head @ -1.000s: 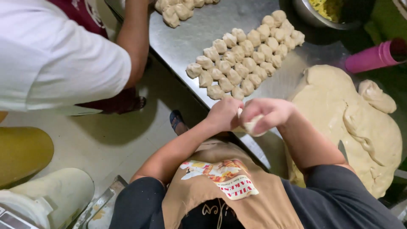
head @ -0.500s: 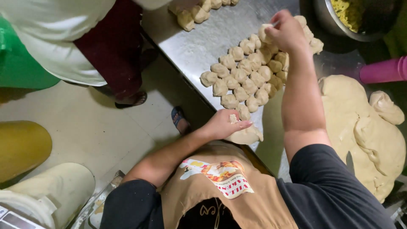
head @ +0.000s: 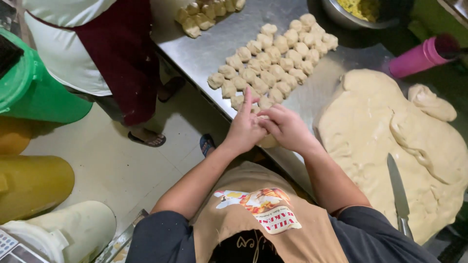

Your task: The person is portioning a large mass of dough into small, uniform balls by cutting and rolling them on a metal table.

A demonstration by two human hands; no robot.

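My left hand [head: 243,127] and right hand [head: 285,127] met at the desk's [head: 214,46] near edge, fingers clamped together on a lump of dough [head: 268,141] between them. Rows of dough pieces [head: 273,63] lay at twelve o'clock; the big dough slab [head: 370,131] and a knife [head: 399,195] sat at three o'clock.

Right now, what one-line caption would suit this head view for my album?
Both hands, left hand and right hand, pinch a pale dough lump beside rows of small dough pieces on the steel table.
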